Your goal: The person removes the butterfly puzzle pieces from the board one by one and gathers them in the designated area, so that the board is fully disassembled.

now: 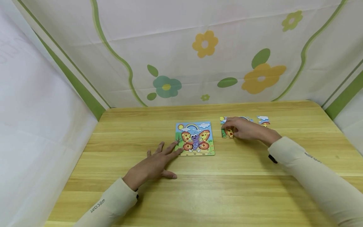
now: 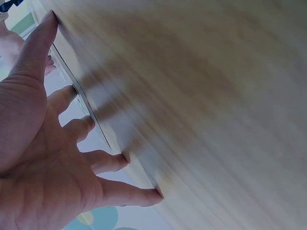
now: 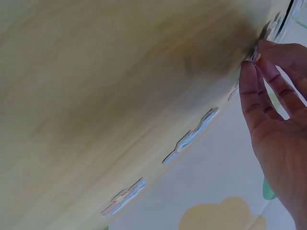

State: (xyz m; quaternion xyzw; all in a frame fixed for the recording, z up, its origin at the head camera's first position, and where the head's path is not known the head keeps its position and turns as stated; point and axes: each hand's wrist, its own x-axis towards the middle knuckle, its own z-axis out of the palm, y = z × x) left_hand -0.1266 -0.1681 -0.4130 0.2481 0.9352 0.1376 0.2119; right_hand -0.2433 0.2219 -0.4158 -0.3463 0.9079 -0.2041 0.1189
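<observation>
A square butterfly puzzle board (image 1: 195, 138) lies flat on the wooden table. My left hand (image 1: 154, 162) is spread with its fingers straight, two fingertips resting on the board's left side and the thumb out on the tabletop. In the left wrist view, fingertips touch the board's thin edge (image 2: 79, 88). To the right of the board, my right hand (image 1: 246, 128) pinches a puzzle piece (image 1: 229, 133) with a red and yellow wing pattern and some green. That hand partly covers the pieces under it. In the right wrist view, thumb and fingers (image 3: 249, 79) meet at the piece.
A sun piece (image 1: 222, 119) and a rainbow piece (image 1: 245, 119) lie just behind the right hand. A cloud piece (image 1: 263, 118) lies farther right. Two loose pieces stand out along the table in the right wrist view, one blue (image 3: 192, 136). A flower-printed curtain (image 1: 181, 56) borders the table's back edge.
</observation>
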